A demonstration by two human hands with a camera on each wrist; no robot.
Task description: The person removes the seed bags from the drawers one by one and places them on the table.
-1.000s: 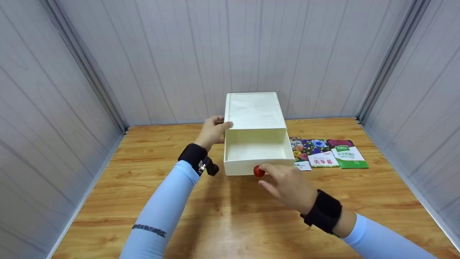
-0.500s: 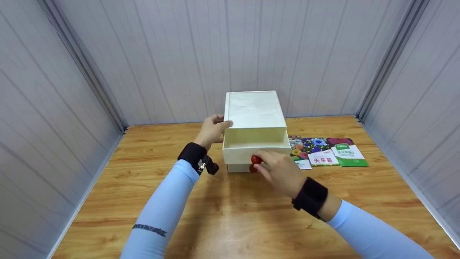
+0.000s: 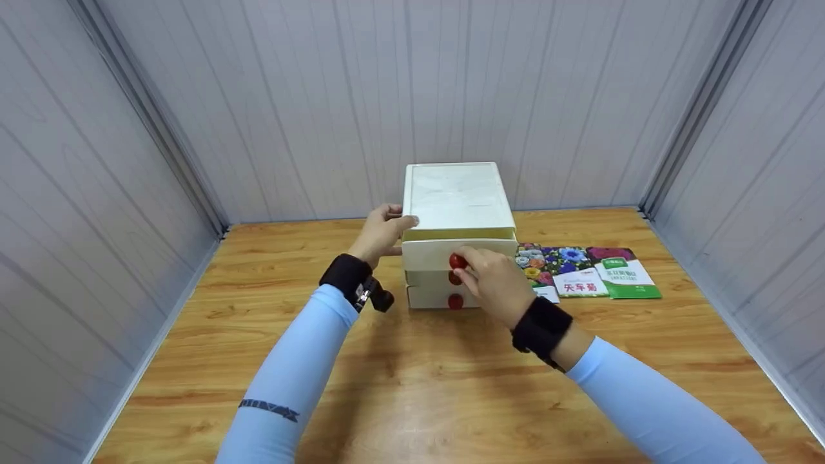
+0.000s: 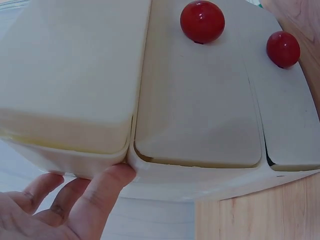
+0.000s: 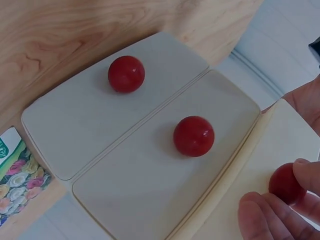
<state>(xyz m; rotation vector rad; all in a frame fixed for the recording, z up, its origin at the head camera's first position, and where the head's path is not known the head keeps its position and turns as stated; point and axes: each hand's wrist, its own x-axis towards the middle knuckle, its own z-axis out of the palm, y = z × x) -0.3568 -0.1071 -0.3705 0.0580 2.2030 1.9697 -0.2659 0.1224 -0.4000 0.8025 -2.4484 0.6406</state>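
A white drawer cabinet stands in the head view, three drawers high, each with a round red knob. The top drawer sits slightly out, with a narrow gap under the cabinet's top; the lower two are closed. My right hand pinches the top drawer's knob between thumb and fingers. My left hand rests against the cabinet's left side, thumb on the top edge. The left wrist view shows its extended fingers touching the side wall near the top drawer.
Several flower seed packets lie on the wooden table, right of the cabinet and partly hidden by it. Pale panel walls enclose the table at the back and both sides.
My right hand has pushed the top drawer back from well out to nearly in, its grip on the knob closing. The lower drawers have come into view. My left hand stays put.
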